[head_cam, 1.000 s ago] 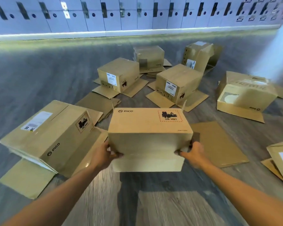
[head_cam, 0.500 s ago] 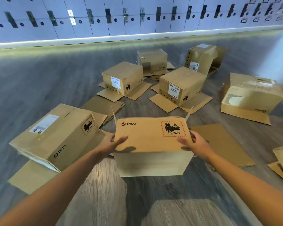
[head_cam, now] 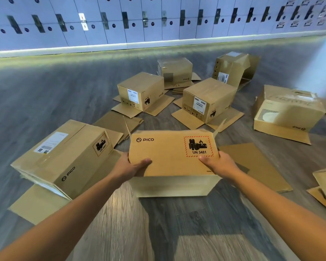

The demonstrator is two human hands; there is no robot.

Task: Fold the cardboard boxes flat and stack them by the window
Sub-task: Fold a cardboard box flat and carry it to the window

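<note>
The person stands over a cardboard box (head_cam: 174, 153) in the middle of the floor (head_cam: 45, 95), its printed face tipped up toward them. The left hand (head_cam: 133, 167) grips the near left corner, thumb laid across the printed face and fingers wrapped under the edge; the right hand (head_cam: 217, 163) clamps the near right corner the same way. The box's lower edge seems to rest on the floor, and two small flaps stick up at its far corners.

It looks as though the box is being collapsed, and that is where it could go wrong: if the bottom is still taped or locked, pushing down would crease the panels rather than fold them at the seams (and a buckled box stacks badly). The grip sits only on the near edge, so the far side could skid away across the smooth floor. A bigger box (head_cam: 64, 157) lies just to the left and a flat sheet (head_cam: 256, 162) just to the right, leaving little room. No window is clearly in view.
</note>
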